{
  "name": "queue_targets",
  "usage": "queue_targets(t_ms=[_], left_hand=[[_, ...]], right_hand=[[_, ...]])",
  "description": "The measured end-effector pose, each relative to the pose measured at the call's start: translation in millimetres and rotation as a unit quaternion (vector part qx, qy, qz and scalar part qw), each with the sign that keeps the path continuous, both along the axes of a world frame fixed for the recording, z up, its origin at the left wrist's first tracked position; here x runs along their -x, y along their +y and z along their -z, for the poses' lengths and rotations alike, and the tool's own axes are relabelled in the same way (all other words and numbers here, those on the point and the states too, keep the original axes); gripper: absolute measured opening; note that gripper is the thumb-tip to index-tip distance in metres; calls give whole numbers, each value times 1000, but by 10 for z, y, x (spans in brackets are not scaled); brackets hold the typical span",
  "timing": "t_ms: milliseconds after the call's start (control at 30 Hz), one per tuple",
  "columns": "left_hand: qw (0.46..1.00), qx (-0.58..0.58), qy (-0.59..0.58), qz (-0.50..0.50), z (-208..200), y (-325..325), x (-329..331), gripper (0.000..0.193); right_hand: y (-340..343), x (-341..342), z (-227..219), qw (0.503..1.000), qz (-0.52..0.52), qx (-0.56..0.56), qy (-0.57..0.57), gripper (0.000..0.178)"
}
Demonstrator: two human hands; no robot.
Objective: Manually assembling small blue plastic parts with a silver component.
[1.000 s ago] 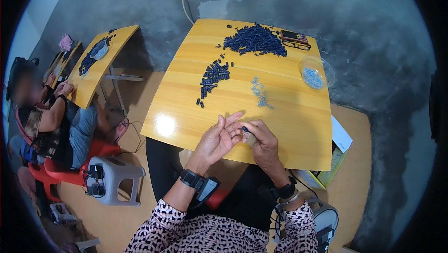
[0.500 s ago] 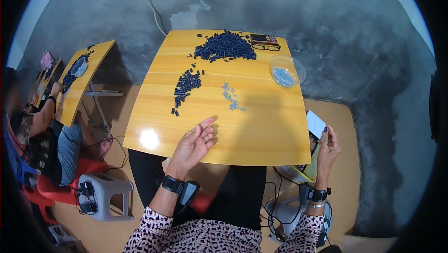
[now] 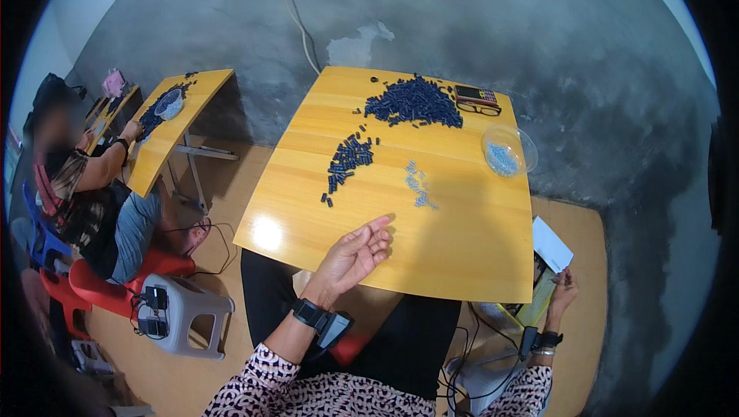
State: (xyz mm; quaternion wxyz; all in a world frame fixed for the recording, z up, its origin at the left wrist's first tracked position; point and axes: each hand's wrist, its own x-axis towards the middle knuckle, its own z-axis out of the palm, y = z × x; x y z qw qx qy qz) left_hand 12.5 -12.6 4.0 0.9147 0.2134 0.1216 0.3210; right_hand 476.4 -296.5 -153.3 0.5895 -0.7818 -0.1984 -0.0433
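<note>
My left hand [image 3: 352, 252] rests palm up with fingers spread over the near edge of the yellow table [image 3: 469, 251] and holds nothing. My right hand [image 3: 564, 287] hangs low beside the table's right edge, just under a white card [image 3: 552, 243] and above a box [image 3: 539, 301] on the floor. Its fingers are loosely curled, and what they hold is too small to tell. On the table lie a large heap of dark blue pieces [image 3: 413, 101], a smaller dark cluster [image 3: 349, 159] and a scatter of pale pieces [image 3: 418, 185].
A clear bowl [image 3: 507, 151] with pale pieces stands at the table's right. A small keypad device [image 3: 475, 95] and glasses [image 3: 483, 109] lie at the far edge. Another person [image 3: 85, 186] works at a second yellow table [image 3: 185, 128] on the left. A grey stool [image 3: 185, 313] stands nearby.
My hands, together at the table's near edge a second ago, have parted. My right hand swung out and down past the table's right side; my left stays open at the edge.
</note>
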Motion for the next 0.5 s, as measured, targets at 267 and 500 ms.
queue_targets(t_ms=[267, 500], left_hand=[[1000, -1, -24, 17, 25, 45, 16, 45], [999, -4, -32, 32, 77, 83, 15, 40]], right_hand=[[955, 1218, -2202, 983, -152, -19, -96, 15], [2527, 2360, -2897, 856, -467, 71, -209, 10]])
